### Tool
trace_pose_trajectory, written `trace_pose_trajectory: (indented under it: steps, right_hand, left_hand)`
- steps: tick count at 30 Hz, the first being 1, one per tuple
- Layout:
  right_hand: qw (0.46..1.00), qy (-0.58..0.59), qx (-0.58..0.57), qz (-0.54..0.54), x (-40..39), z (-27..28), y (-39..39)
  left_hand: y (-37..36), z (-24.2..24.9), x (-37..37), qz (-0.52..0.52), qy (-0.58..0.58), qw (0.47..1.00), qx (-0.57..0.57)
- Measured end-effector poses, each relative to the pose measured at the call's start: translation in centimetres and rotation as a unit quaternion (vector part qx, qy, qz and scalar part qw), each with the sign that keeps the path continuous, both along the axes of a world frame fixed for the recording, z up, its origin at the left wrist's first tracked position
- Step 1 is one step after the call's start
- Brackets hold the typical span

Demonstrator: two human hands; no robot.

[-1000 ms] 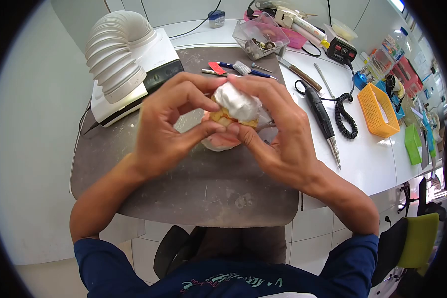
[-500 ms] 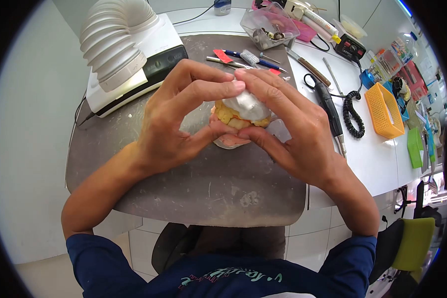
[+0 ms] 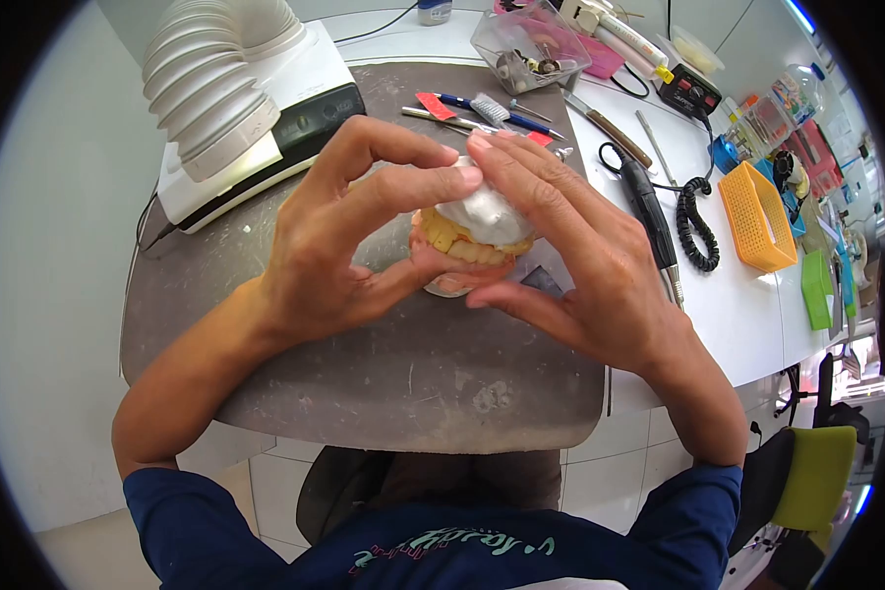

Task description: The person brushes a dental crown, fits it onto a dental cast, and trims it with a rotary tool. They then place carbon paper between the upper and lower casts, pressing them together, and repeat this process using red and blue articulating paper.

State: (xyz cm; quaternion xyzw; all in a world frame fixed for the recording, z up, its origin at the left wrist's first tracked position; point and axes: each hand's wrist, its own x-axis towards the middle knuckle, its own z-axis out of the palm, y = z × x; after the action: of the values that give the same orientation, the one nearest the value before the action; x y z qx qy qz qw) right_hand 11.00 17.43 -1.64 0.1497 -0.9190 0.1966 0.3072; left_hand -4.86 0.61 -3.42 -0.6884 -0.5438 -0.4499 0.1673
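A dental model [image 3: 474,236] stands near the middle of the grey mat, with a white plaster top, a yellow upper cast and a pink lower part carrying a row of teeth. My left hand [image 3: 334,236] grips it, fingertips on the white top and thumb against the pink front. My right hand [image 3: 590,256] rests its fingers on the top from the other side, its thumb stretched out and apart from the front teeth. Fingers hide part of the model's sides and back.
A white machine with a ribbed hose [image 3: 211,88] stands at the left. Pens, a brush [image 3: 490,110] and a knife [image 3: 610,133] lie behind the model. A black handpiece [image 3: 649,211], a clear box [image 3: 531,49] and an orange basket [image 3: 759,216] are on the white bench.
My right thumb has come away from the model's front and dropped slightly, uncovering the front teeth. Fingers of both hands stay on the white top. The view has shifted slightly.
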Motion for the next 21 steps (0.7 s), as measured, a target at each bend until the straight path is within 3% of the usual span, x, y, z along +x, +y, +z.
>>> trace_pose_trajectory:
  steps: [21]
  right_hand:
    - [1.0, 0.003, 0.001, 0.003, -0.09, 0.01, -0.07]
  left_hand:
    - [-0.3, 0.23, -0.19, 0.0, 0.047, 0.999, -0.006]
